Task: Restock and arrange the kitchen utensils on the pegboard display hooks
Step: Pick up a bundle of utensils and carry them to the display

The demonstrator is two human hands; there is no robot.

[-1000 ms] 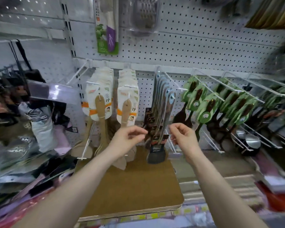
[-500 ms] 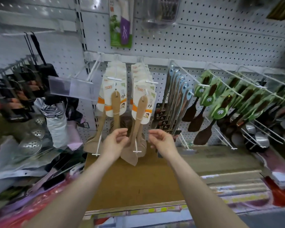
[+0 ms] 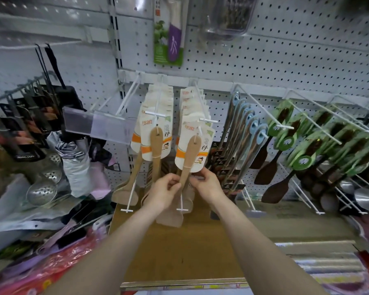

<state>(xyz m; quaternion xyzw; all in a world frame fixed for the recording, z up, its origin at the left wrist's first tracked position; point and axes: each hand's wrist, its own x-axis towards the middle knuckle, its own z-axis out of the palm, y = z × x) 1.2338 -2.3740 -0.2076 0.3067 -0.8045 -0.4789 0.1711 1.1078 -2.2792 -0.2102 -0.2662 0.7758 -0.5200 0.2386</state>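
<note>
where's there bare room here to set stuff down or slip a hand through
Free: the brown cardboard sheet between the forearms; the bare pegboard upper right, above the rail. Crowded: the wooden spatulas in the middle, the green-carded spatulas to the right, the heap of bags on the left.

Front wooden spatula (image 3: 190,154) of right-hand stack: pale, on white card (image 3: 205,143) with orange band, hangs tilted from white hook (image 3: 208,120) on pegboard (image 3: 285,60), blade down.

Bright, even overhead light, soft shadows; edges bend and blur (wide-angle lens), centre reasonably sharp.
</note>
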